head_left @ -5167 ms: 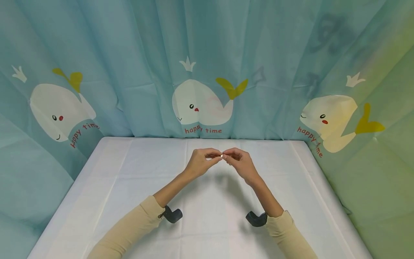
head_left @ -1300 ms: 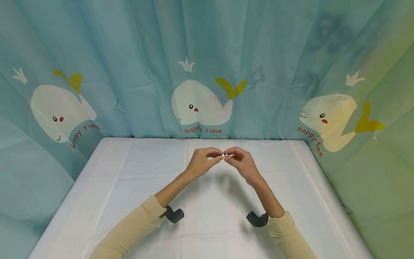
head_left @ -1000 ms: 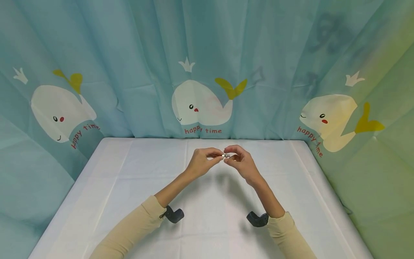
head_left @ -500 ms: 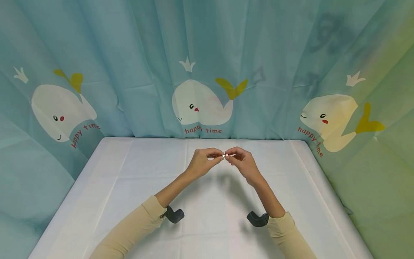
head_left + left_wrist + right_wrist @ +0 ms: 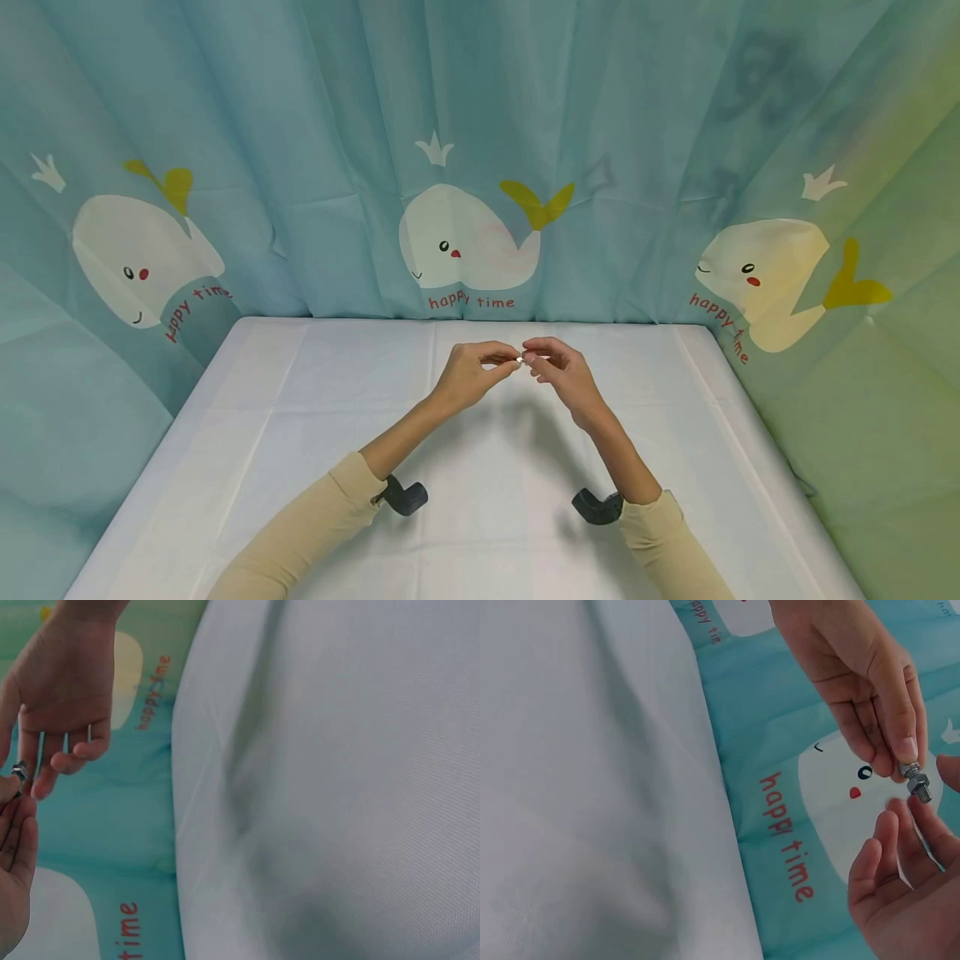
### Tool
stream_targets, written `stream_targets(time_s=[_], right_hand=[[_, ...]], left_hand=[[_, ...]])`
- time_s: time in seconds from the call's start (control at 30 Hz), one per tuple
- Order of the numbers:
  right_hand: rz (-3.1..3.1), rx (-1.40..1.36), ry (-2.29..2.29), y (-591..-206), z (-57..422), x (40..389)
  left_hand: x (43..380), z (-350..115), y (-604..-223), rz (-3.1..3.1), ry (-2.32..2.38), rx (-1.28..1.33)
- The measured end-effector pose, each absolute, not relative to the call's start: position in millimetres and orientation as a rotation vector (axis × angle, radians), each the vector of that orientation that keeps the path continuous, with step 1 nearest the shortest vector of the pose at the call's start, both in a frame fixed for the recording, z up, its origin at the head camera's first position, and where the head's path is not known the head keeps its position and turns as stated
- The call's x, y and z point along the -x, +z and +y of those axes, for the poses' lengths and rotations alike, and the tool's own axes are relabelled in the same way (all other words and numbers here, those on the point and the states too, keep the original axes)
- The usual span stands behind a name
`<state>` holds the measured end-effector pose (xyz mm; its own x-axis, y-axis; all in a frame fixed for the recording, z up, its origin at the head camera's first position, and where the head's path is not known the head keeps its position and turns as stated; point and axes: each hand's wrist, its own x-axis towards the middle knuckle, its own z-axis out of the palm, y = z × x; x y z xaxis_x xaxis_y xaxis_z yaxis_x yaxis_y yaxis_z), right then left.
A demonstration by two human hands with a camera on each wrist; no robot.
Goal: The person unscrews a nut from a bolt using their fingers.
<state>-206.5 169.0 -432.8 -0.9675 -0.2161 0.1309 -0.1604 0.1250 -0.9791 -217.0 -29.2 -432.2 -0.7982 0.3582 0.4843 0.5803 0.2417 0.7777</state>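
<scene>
Above the far part of the table, the left hand (image 5: 468,375) pinches a small metal bolt (image 5: 925,796) by one end, between thumb and fingertips. A hex nut (image 5: 917,783) sits on the bolt's threaded shank, whose tip sticks out beyond it. The right hand (image 5: 566,379) is around the nut side. In the right wrist view its thumb stands apart from the nut, while a fingertip lies close by the bolt's tip; contact there is hard to tell. The bolt's other end is hidden in the left fingertips.
A white cloth covers the table (image 5: 337,500). Blue-green curtains (image 5: 322,108) printed with whales hang behind it and at both sides. Dark curved mounts (image 5: 405,497) stick out at both wrists.
The left hand has stayed in place, holding the bolt. The right fingers spread off the nut, came together on it half a second ago, and now stand apart, the thumb raised a little.
</scene>
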Motion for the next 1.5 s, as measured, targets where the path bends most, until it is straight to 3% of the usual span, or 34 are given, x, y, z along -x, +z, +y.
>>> stream_targets(time_s=[1.5], right_hand=[[2.307, 0.461, -2.028, -435.5, 170.5, 205.4]], left_hand=[[216.8, -27.9, -432.9, -2.294, -1.573, 0.908]])
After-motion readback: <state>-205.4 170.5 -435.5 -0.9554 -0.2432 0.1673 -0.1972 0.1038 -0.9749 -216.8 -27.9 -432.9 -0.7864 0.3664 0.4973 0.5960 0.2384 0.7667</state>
